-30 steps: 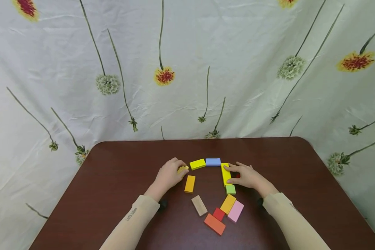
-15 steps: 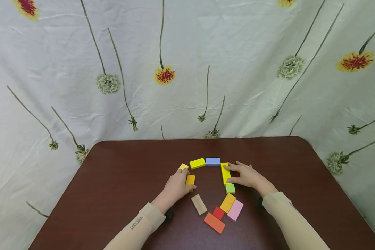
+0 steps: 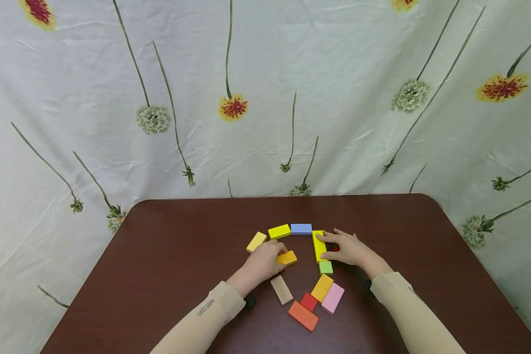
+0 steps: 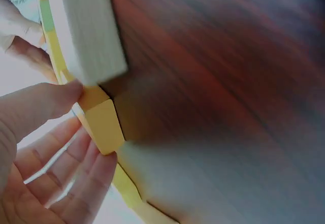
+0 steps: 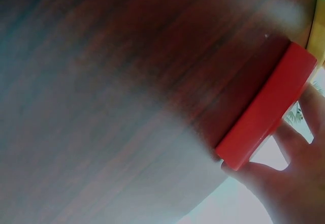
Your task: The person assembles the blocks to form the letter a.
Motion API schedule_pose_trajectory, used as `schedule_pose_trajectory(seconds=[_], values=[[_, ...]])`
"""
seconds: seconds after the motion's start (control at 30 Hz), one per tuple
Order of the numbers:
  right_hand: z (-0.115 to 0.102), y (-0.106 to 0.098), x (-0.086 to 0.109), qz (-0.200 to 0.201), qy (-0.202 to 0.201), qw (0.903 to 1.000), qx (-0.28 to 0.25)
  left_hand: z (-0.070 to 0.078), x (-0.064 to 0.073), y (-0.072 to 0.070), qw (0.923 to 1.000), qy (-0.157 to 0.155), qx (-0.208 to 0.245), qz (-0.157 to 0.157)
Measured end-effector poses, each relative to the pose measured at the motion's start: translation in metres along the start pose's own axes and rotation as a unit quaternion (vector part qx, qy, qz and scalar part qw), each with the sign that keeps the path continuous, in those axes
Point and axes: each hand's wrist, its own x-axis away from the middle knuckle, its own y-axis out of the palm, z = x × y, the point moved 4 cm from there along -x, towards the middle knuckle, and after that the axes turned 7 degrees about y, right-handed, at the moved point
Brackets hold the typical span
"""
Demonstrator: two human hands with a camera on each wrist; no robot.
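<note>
On my feed a cloth [image 3: 265, 64] hung behind the table [image 3: 172, 250]. I had the right hand [image 3: 353, 251] spread, the left hand [image 3: 263, 260] pinching. The long yellow block [image 3: 319, 248] lay at the right's thumb and fingertip, gripped or not I couldn't tell; the left held the orange block [image 3: 288, 258] nearby, and the red block [image 5: 266, 107] showed beside the right thumb.

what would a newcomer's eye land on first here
Probably the rough ring of bright blocks on the dark reddish-brown table. Next, perhaps the left hand, pinching an orange block at the ring's left side, and the right hand touching a long yellow block at its right. Behind the table, a pale flower-printed cloth fills the background.
</note>
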Motion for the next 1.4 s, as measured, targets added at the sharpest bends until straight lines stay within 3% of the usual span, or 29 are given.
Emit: schedule_pose_trajectory(seconds=[0.27, 0.5, 0.97, 1.4], values=[[-0.001, 0.000, -0.001, -0.001, -0.003, 1.0000, 0.003, 0.024, -0.015, 0.011, 0.9980, 0.047, -0.006, -0.043], [-0.003, -0.001, 0.000, -0.002, -0.012, 0.9999, 0.002, 0.036, -0.018, 0.014, 0.9964, 0.069, -0.012, -0.048], [-0.001, -0.003, 0.001, -0.002, -0.011, 0.9999, 0.004, 0.036, -0.018, 0.017, 0.9964, 0.078, 0.002, -0.035], [-0.001, -0.003, 0.002, -0.009, 0.001, 1.0000, -0.002, 0.034, -0.019, 0.021, 0.9956, 0.084, 0.007, -0.042]])
